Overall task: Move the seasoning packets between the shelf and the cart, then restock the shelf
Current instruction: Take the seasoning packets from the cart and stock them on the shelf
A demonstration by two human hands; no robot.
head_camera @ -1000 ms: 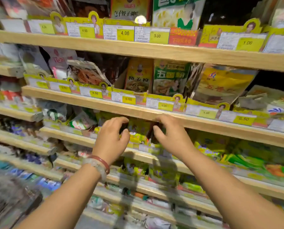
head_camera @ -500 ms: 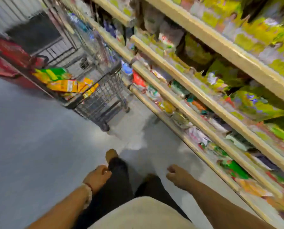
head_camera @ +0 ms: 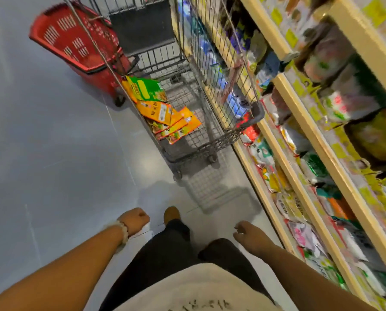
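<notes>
I'm seeing my left hand (head_camera: 135, 221) curling into an empty fist and my right hand (head_camera: 247, 234) hanging loose, holding nothing; packets (head_camera: 163, 111) are lying in the cart (head_camera: 243, 129).

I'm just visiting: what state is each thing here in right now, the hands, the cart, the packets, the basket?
left hand: fingers curled, holding nothing
right hand: loosely curled, holding nothing
cart: upright beside the shelves, partly filled
seasoning packets: piled loosely overlapping inside the cart
red basket: on the floor behind the cart, tilted
shelves: stocked with packets
</notes>
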